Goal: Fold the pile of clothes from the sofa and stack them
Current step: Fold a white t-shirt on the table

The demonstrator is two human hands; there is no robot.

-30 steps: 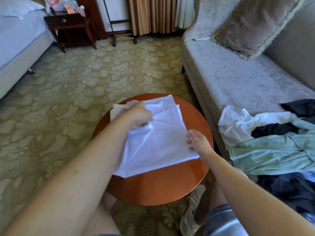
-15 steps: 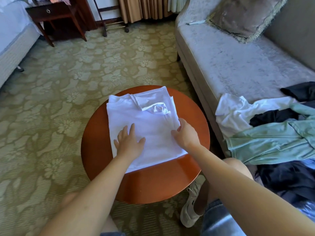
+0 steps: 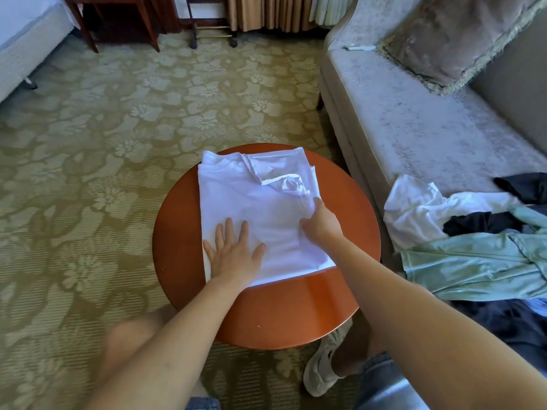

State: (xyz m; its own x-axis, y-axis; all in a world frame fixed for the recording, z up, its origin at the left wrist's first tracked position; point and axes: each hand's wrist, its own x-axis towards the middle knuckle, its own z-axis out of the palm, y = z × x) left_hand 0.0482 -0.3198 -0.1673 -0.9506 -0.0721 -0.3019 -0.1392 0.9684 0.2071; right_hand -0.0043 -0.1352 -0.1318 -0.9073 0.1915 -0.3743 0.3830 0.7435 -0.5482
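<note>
While your left hand lies flat, fingers spread, on the near left part of the folded white T-shirt, your right hand sits at its right edge, fingers bent down so it cannot be told whether they pinch the cloth or only press it. The shirt lies on the round wooden table, collar at the far side. To your right, the pile of clothes, white, black and pale green, sprawls on the grey sofa.
</note>
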